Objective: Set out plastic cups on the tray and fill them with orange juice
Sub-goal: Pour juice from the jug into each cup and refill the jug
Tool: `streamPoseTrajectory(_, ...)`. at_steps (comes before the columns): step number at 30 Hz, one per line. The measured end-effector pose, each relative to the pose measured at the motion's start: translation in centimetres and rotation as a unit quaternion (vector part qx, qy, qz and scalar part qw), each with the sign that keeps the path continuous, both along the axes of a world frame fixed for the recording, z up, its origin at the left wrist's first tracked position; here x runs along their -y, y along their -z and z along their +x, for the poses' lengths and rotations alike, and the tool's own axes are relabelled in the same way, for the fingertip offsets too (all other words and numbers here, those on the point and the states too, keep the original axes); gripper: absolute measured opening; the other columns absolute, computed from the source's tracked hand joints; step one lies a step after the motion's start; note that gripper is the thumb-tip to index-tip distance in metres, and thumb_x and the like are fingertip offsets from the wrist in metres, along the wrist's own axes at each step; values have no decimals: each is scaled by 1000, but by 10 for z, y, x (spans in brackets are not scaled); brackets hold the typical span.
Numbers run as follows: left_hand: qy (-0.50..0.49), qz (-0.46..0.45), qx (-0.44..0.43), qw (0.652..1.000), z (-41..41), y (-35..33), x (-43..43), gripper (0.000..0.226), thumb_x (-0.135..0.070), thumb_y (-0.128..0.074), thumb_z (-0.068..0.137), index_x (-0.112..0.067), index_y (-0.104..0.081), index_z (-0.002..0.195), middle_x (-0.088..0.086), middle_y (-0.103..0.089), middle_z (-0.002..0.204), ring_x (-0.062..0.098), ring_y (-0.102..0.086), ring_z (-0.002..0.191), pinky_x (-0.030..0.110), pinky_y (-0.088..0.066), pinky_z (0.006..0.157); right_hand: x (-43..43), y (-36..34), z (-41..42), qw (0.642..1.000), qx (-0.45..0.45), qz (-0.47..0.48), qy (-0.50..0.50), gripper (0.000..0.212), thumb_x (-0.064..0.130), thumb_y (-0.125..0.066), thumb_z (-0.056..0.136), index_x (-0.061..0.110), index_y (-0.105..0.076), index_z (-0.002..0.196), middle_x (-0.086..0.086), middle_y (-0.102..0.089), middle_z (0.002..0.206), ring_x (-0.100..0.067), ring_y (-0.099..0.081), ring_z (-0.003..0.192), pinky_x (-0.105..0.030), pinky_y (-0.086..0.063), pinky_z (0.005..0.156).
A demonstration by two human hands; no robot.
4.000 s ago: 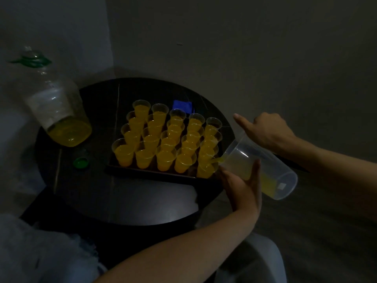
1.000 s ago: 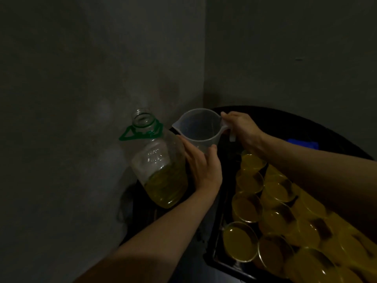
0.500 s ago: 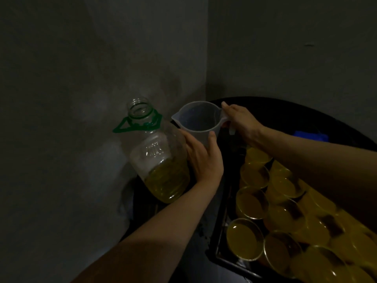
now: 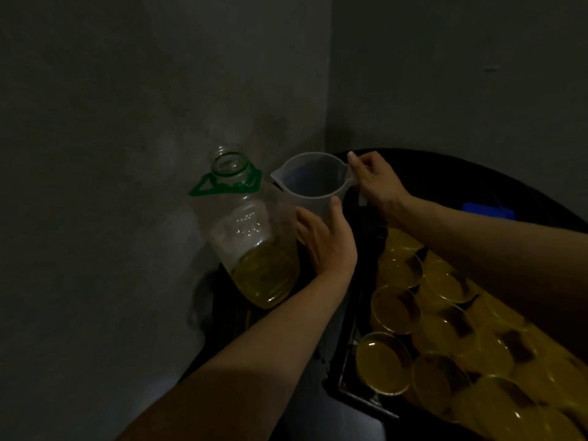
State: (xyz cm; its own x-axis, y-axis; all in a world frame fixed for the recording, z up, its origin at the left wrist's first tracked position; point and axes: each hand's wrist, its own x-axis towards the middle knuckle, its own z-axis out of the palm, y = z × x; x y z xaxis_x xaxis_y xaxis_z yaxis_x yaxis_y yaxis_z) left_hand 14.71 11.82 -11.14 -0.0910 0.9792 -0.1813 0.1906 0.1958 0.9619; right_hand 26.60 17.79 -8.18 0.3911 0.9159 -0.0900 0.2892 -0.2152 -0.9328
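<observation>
From the head camera, looks down into a dim corner onto a dark round bench (image 4: 445, 167); grips the handle of a clear plastic jug (image 4: 313, 183) with the right hand (image 4: 375, 183), fingers curled and thumb laid on the rim; wraps the left hand (image 4: 327, 246) round the jug's lower side, thumb pointing up its wall; holds the jug upright, spout turned left, with nothing clearly visible inside; cannot tell whether its base rests on the bench. Has the jug just beside a large clear bottle (image 4: 254, 237), between that bottle and the tray (image 4: 353, 396); shows the bottle uncapped, with a green carrying ring (image 4: 219, 187) at its neck and yellow juice (image 4: 264, 278) only in its bottom part. Shows the cups (image 4: 394, 310) packed in rows on the black tray at lower right, touching one another, those in view filled with orange juice; crosses the far cups with the right forearm. Catches a small blue thing (image 4: 488, 213) on the bench beyond the tray, too dim to identify.
</observation>
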Motion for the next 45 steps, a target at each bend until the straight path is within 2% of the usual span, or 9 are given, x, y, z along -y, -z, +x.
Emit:
streamPoseTrajectory(6, 28, -38, 24, 999, -7, -7, 32, 88, -58, -38, 103, -19, 17, 159, 5, 17, 169, 25, -5, 155, 38, -12, 122, 20, -10, -1, 1000, 24, 14, 13, 62, 59, -51, 96, 22, -41, 144, -3, -54, 133, -15, -55, 110, -23, -46, 71)
streamPoseTrajectory(11, 76, -53, 58, 994, -21, -17, 81, 78, -52, -34, 106, -28, 18, 158, -5, 19, 168, 20, -3, 156, 36, -12, 121, 45, -29, -2, 994, 76, 43, 59, 67, 61, -51, 95, 25, -34, 149, -9, -46, 146, -25, -50, 130, -41, -49, 99)
streamPoseTrajectory(19, 124, 7, 46, 991, -69, -41, 130, 67, -47, -32, 108, -32, 7, 161, -9, 4, 169, 11, -1, 155, 27, -4, 120, 92, -73, -29, 993, 101, 57, 32, 65, 60, -53, 93, 26, -39, 147, -5, -50, 144, -21, -52, 127, -43, -50, 101)
streamPoseTrajectory(22, 140, 32, 21, 989, -93, -41, 141, 62, -43, -32, 109, -29, -5, 162, -9, -8, 169, 11, -9, 154, 29, -6, 123, 113, -81, -52, 990, 115, 74, 15, 60, 51, -56, 95, 21, -43, 145, 2, -52, 138, -14, -55, 120, -26, -52, 83)
streamPoseTrajectory(28, 180, 59, -112, 975, -170, -7, 147, 52, -28, -41, 103, -16, -42, 154, 2, -42, 158, 18, -38, 145, 33, -25, 123, 161, -78, -111, 984, 163, 75, -17, 28, 26, -64, 97, 13, -59, 121, 11, -57, 102, 5, -54, 86, -14, -48, 75)
streamPoseTrajectory(31, 207, 100, -209, 951, -201, 11, 140, 49, -14, -53, 98, -9, -51, 147, 9, -57, 139, 27, -52, 130, 36, -38, 114, 177, -70, -135, 979, 187, 47, -63, 20, 14, -62, 96, 10, -61, 116, 0, -59, 111, -7, -58, 94, -23, -52, 83)
streamPoseTrajectory(34, 255, 149, -319, 900, -212, 29, 132, 53, -18, -59, 97, -10, -47, 149, 8, -58, 134, 27, -50, 119, 39, -42, 107, 183, -67, -147, 979, 191, 30, -60, 18, 11, -60, 96, 10, -62, 114, -8, -60, 116, -21, -60, 105, -41, -53, 94)
streamPoseTrajectory(41, 331, 177, -425, 824, -197, 47, 117, 69, -43, -64, 95, -18, -38, 154, 1, -46, 140, 24, -42, 126, 36, -38, 107, 182, -64, -141, 971, 228, -10, -78, 23, 5, -57, 95, 16, -61, 115, -4, -54, 121, -16, -57, 106, -37, -54, 94)
streamPoseTrajectory(45, 339, 157, -429, 822, -191, 61, 116, 58, -34, -63, 96, -21, -44, 150, 3, -45, 137, 24, -42, 124, 34, -40, 106, 180, -60, -134, 971, 226, -26, -75, 24, 3, -56, 95, 16, -63, 115, -3, -52, 118, -18, -57, 107, -39, -54, 95)
